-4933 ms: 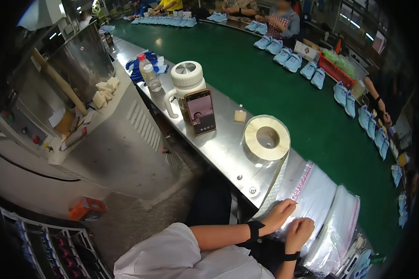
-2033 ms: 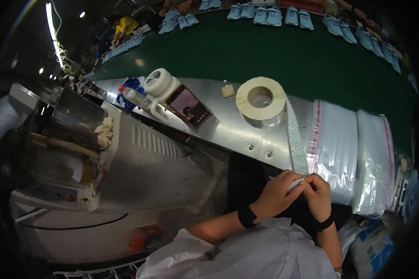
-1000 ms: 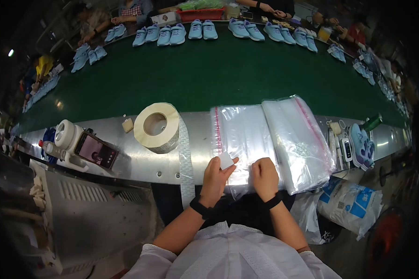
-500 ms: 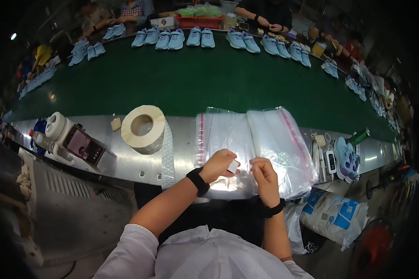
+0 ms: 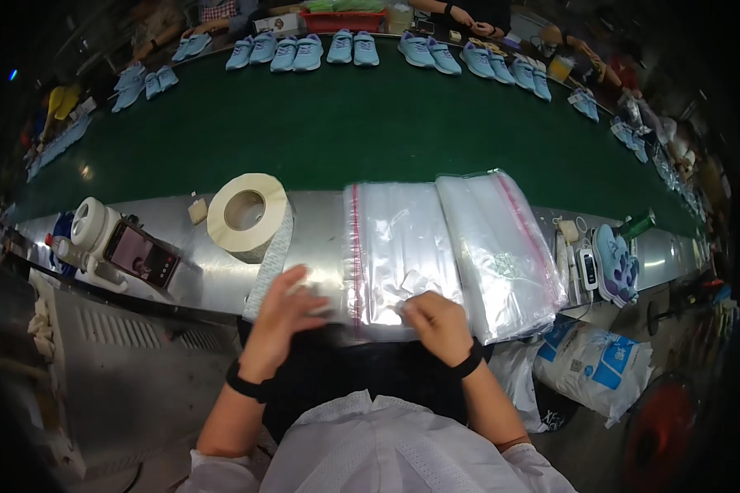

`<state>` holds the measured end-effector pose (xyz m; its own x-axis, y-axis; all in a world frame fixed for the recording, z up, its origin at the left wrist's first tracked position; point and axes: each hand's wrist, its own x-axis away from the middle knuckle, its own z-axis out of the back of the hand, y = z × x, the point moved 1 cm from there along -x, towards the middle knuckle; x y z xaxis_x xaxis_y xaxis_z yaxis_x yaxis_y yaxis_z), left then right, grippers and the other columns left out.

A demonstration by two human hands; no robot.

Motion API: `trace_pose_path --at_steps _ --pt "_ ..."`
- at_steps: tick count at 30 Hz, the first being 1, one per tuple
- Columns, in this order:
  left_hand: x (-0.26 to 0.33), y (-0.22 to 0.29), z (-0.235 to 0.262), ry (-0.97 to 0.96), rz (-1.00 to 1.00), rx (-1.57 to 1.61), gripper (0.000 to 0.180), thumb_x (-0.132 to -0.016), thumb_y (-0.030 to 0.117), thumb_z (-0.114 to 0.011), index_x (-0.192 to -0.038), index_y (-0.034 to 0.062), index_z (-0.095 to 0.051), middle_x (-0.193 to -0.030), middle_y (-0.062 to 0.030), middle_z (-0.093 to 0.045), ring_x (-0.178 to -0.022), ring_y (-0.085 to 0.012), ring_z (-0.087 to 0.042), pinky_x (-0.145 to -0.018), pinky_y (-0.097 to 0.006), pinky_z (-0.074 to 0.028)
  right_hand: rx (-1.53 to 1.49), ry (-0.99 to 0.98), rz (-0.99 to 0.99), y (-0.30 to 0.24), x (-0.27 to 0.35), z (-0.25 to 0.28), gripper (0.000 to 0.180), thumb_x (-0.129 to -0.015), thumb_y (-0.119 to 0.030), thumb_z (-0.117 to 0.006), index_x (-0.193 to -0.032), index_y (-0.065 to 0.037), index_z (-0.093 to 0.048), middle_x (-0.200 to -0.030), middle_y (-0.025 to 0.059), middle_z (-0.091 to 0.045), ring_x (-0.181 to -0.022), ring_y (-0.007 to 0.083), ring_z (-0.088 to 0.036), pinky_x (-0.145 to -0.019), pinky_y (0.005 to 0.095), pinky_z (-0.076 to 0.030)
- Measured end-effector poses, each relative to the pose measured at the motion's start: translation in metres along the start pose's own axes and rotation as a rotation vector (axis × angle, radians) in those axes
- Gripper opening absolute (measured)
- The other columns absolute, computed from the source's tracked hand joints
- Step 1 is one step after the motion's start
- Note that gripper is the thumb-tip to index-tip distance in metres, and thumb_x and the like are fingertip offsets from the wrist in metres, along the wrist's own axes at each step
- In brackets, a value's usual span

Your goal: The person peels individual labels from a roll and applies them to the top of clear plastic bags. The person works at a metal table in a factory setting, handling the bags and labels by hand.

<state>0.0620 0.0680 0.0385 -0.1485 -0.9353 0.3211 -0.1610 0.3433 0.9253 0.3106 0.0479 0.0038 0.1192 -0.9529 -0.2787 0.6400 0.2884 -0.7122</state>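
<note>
My left hand (image 5: 281,319), slightly smeared by motion, is raised with its fingers apart and holds nothing. It is beside the hanging strip of a roll of labels (image 5: 222,222). My right hand (image 5: 440,326) is over the near part of a clear plastic bag (image 5: 386,222) with a red edge strip, thumb and fingers pinched together. What they pinch, if anything, is too small to make out. Just beyond those fingertips a small white label (image 5: 413,281) shows on the bag. A second stack of clear bags (image 5: 489,238) lies against it on the right.
A phone (image 5: 140,256) leans on a white jug (image 5: 92,223) at the left. Right of the bags are a small white device (image 5: 588,269) and a pair of light-blue shoes (image 5: 612,267). Beyond the metal ledge runs a green belt (image 5: 321,131), with several pairs of shoes (image 5: 353,49) along its far side.
My left hand has moved left off the bags, and its fingers have spread. The white label it held now shows on the bag. My right hand has shifted left and slightly nearer me.
</note>
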Motion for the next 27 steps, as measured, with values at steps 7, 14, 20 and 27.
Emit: trace_pose_path --at_steps 7,14,20,27 --pt "0.006 -0.040 0.091 0.441 -0.230 -0.677 0.030 -0.078 0.010 -0.063 -0.105 -0.0018 -0.057 -0.073 -0.0036 -0.061 -0.064 -0.0087 -0.051 -0.060 -0.022 -0.042 -0.252 0.620 -0.562 0.080 0.026 0.128 0.015 -0.086 -0.015 -0.055 -0.078 -0.003 -0.055 -0.072 0.0027 -0.059 -0.057 0.0099 -0.053 -0.053 0.0216 -0.037" --pt "0.007 -0.040 0.048 0.107 -0.121 -0.802 0.020 -0.071 0.009 -0.071 -0.084 0.0003 -0.059 -0.062 -0.0043 -0.058 -0.055 -0.0094 -0.053 -0.053 -0.023 -0.043 0.701 0.671 -0.380 0.086 0.068 0.134 0.006 -0.081 -0.007 -0.054 -0.081 -0.001 -0.055 -0.078 0.0071 -0.052 -0.069 0.0167 -0.051 -0.056 0.0281 -0.040" --pt "-0.007 -0.034 0.005 -0.187 0.226 0.115 0.019 -0.089 0.018 -0.053 -0.099 0.0015 -0.054 -0.083 -0.0037 -0.059 -0.068 -0.0096 -0.057 -0.059 -0.022 -0.047 -0.386 -0.132 -0.181 -0.035 0.016 0.007 0.013 -0.084 -0.008 -0.055 -0.094 -0.001 -0.055 -0.090 0.0061 -0.055 -0.074 0.0135 -0.052 -0.059 0.0248 -0.040" --pt "-0.005 -0.039 0.001 -0.202 0.169 0.180 0.026 -0.092 0.021 -0.047 -0.109 0.0017 -0.051 -0.093 -0.0055 -0.060 -0.077 -0.0123 -0.059 -0.065 -0.026 -0.051 -0.813 -0.421 -0.410 -0.043 -0.004 -0.045 0.011 -0.088 -0.011 -0.054 -0.092 -0.001 -0.053 -0.074 -0.0044 -0.048 -0.067 0.0032 -0.041 -0.058 0.0199 -0.035"
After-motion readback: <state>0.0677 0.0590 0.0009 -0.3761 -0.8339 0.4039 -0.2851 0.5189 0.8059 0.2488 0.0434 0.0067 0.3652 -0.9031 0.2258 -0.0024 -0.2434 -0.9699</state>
